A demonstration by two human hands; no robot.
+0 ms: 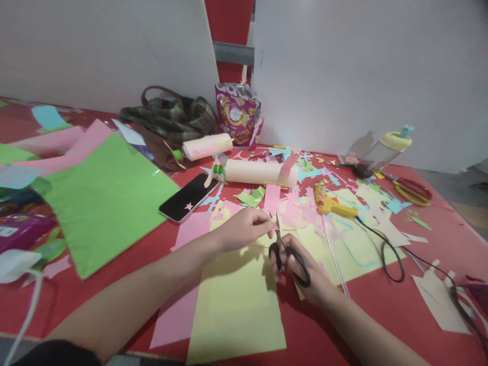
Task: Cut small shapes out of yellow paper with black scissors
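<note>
My right hand [310, 277] holds black-handled scissors [281, 245], with fingers in the loops and the blades slightly apart, pointing away from me. Beside the blades, my left hand [246, 227] pinches a tiny piece of pink paper [273, 226], partly hidden by the fingertips. Below both hands lie yellow paper [236, 305] and a pink sheet [177, 310] that sticks out to its left. Beyond the left hand is a black-screened phone [177, 207], with a small pink star [188, 206] on it. A paper-wrapped bottle [251, 173] with a green neck lies behind the phone.
A yellow glue gun [333, 207] with a black cord lies at right. Farther back stand a clear cup [385, 152] and a purple snack bag [240, 114]. A second wrapped bottle [208, 147] lies near a plaid bag [171, 117]. Green paper [110, 203] spreads leftward.
</note>
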